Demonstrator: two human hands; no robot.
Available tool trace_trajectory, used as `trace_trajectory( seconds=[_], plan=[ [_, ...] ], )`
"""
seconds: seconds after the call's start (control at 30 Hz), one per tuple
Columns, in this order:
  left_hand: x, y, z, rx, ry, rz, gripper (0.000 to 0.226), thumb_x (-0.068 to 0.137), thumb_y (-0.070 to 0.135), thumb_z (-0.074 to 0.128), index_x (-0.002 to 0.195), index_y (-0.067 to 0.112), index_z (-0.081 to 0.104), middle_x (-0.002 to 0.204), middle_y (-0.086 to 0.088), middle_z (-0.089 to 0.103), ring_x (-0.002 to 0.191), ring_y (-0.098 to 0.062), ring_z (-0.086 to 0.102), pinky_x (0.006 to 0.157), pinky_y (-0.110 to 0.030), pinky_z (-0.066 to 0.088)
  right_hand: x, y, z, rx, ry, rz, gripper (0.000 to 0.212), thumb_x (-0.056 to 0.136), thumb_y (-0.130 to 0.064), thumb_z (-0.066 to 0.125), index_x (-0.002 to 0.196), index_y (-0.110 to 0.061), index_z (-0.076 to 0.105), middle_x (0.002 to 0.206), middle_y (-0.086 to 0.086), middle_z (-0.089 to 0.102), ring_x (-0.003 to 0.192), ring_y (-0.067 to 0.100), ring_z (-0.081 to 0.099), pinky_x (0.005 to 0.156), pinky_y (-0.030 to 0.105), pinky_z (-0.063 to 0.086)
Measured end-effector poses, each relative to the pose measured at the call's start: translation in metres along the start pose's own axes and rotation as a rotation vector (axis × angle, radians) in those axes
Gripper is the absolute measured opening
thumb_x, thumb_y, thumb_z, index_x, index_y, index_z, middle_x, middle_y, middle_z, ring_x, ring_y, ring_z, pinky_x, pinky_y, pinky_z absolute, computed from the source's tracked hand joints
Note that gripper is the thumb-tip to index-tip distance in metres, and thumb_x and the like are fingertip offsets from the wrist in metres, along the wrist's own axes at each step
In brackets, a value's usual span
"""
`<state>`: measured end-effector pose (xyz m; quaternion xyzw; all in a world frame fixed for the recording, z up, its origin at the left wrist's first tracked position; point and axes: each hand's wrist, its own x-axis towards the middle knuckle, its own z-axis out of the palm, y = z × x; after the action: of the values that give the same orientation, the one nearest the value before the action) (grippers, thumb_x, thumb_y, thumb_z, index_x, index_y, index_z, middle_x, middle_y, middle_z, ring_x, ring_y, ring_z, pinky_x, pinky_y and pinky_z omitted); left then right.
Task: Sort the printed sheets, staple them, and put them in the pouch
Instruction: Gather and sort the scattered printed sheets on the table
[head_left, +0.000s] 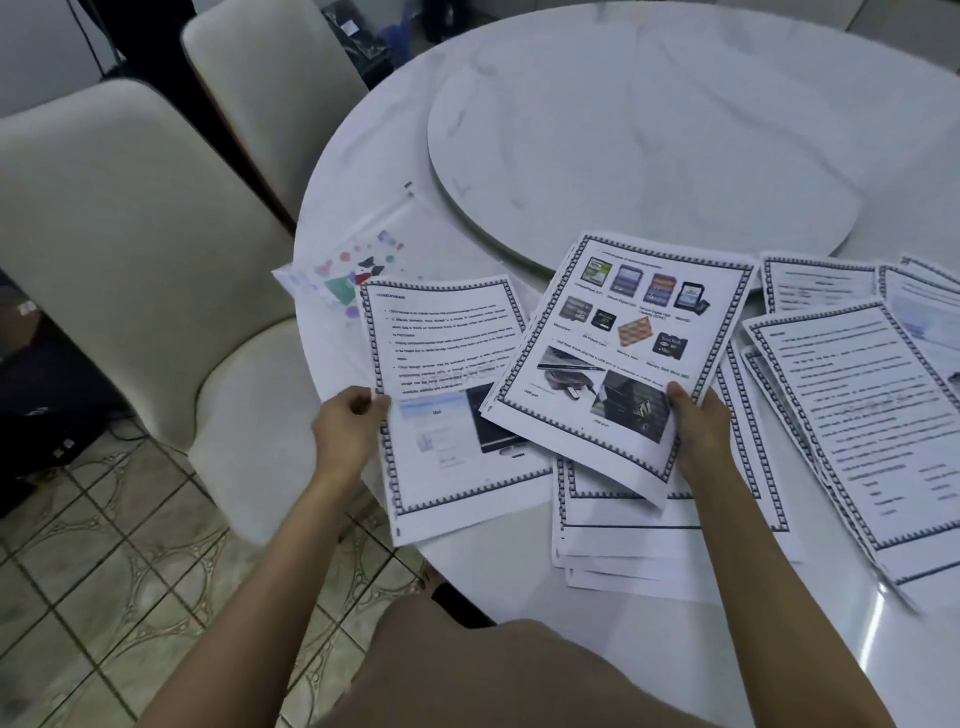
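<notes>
Your left hand (349, 423) has its grip closed on the left edge of a text sheet (447, 358), right by the round rim of the white surface (363, 171). Your right hand (696, 423) has its grip on the near right side of a picture sheet (618, 338) with little memory cards printed on it. That sheet is tilted, and its left corner lies over the text sheet. Under it sits a stack of sheets (634, 545), close to the near rim. More sheets (852, 415) are spread out on your right and lie over each other, so that side is crowded. Other sheets (815, 283) lie behind them, at the edge of the big round turntable (649, 130) in the middle. The clear pouch (363, 260) with bright shapes on it lies flat past the text sheet, near the left rim, and the text sheet covers its near corner. The open room is on the turntable and on the far side of the surface. A near chair (130, 234) and a far chair (270, 78), both pale, stand just beside the left rim, on the tiled floor (104, 597)
</notes>
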<state>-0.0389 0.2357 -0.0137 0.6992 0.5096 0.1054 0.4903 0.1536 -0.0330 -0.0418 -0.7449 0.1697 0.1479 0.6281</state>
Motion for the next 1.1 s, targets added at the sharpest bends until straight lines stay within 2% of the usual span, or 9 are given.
trace_trajectory(
  seconds=[0.13, 0.3, 0.5, 0.6, 0.73, 0.8, 0.9, 1.03, 1.1],
  plan=[
    [0.011, 0.002, -0.032, 0.054, 0.138, 0.103, 0.017, 0.092, 0.016, 0.053, 0.095, 0.003, 0.064, 0.093, -0.011, 0.065, 0.086, -0.025, 0.058, 0.077, -0.029, 0.042, 0.002, 0.002, -0.001, 0.015, -0.005, -0.012, 0.032, 0.093, -0.011, 0.052, 0.123, -0.002, 0.053, 0.118, 0.018, 0.060, 0.098, 0.028, 0.059, 0.093, 0.043, 0.048],
    [0.012, 0.008, -0.058, 0.057, 0.227, 0.223, 0.024, 0.094, 0.013, 0.049, 0.107, 0.001, 0.065, 0.100, -0.011, 0.066, 0.088, -0.017, 0.055, 0.081, -0.028, 0.041, 0.002, 0.003, 0.007, 0.056, 0.028, 0.002, 0.030, 0.092, -0.012, 0.053, 0.122, -0.004, 0.054, 0.117, 0.017, 0.061, 0.099, 0.030, 0.060, 0.094, 0.046, 0.049],
    [0.017, 0.012, -0.076, 0.004, 0.249, 0.294, 0.023, 0.093, 0.018, 0.051, 0.106, 0.007, 0.066, 0.097, -0.009, 0.067, 0.091, -0.026, 0.063, 0.093, -0.044, 0.048, -0.008, 0.005, 0.035, 0.143, 0.008, 0.038, 0.028, 0.093, -0.012, 0.053, 0.120, -0.008, 0.055, 0.111, 0.012, 0.062, 0.096, 0.027, 0.061, 0.093, 0.045, 0.050],
    [0.020, 0.020, -0.084, -0.039, 0.247, 0.311, 0.023, 0.091, 0.023, 0.052, 0.105, 0.012, 0.066, 0.097, -0.004, 0.068, 0.091, -0.022, 0.063, 0.093, -0.047, 0.049, -0.011, 0.000, 0.041, 0.207, -0.020, 0.032, 0.024, 0.093, -0.009, 0.052, 0.117, -0.010, 0.055, 0.107, 0.010, 0.061, 0.095, 0.026, 0.061, 0.093, 0.045, 0.049],
    [0.018, 0.038, -0.082, -0.158, 0.216, 0.367, 0.021, 0.092, 0.019, 0.052, 0.107, 0.012, 0.065, 0.100, -0.006, 0.067, 0.088, -0.016, 0.060, 0.088, -0.037, 0.051, -0.011, -0.020, 0.028, 0.281, 0.015, -0.030, 0.025, 0.093, -0.008, 0.052, 0.117, -0.012, 0.054, 0.107, 0.008, 0.062, 0.090, 0.021, 0.062, 0.088, 0.039, 0.051],
    [0.018, 0.046, -0.077, -0.201, 0.202, 0.381, 0.019, 0.092, 0.017, 0.052, 0.106, 0.014, 0.064, 0.096, -0.004, 0.067, 0.087, -0.015, 0.060, 0.088, -0.036, 0.050, -0.007, -0.033, 0.013, 0.325, 0.050, -0.068, 0.019, 0.092, -0.008, 0.052, 0.109, -0.014, 0.058, 0.101, 0.002, 0.064, 0.091, 0.019, 0.063, 0.083, 0.033, 0.054],
    [0.012, 0.058, -0.064, -0.226, 0.158, 0.403, 0.016, 0.093, 0.013, 0.051, 0.102, 0.019, 0.063, 0.088, 0.009, 0.065, 0.079, -0.006, 0.059, 0.084, -0.031, 0.048, -0.003, -0.052, -0.014, 0.392, 0.114, -0.107, 0.016, 0.091, -0.008, 0.054, 0.091, -0.024, 0.057, 0.095, -0.002, 0.064, 0.086, 0.014, 0.064, 0.076, 0.028, 0.057],
    [0.000, 0.074, -0.042, -0.269, 0.057, 0.447, 0.013, 0.093, 0.014, 0.052, 0.096, 0.020, 0.063, 0.085, 0.014, 0.064, 0.073, 0.006, 0.058, 0.077, -0.017, 0.048, -0.001, -0.071, -0.052, 0.455, 0.192, -0.166, 0.012, 0.091, -0.009, 0.055, 0.087, -0.021, 0.056, 0.093, 0.001, 0.064, 0.080, 0.011, 0.065, 0.076, 0.029, 0.057],
    [-0.008, 0.084, -0.030, -0.291, 0.022, 0.454, 0.017, 0.093, 0.014, 0.053, 0.086, 0.026, 0.062, 0.074, 0.021, 0.065, 0.067, 0.013, 0.057, 0.071, -0.008, 0.046, 0.000, -0.077, -0.067, 0.456, 0.217, -0.189, 0.011, 0.091, -0.010, 0.054, 0.087, -0.020, 0.056, 0.087, -0.001, 0.066, 0.076, 0.009, 0.065, 0.076, 0.029, 0.057]
  ],
)
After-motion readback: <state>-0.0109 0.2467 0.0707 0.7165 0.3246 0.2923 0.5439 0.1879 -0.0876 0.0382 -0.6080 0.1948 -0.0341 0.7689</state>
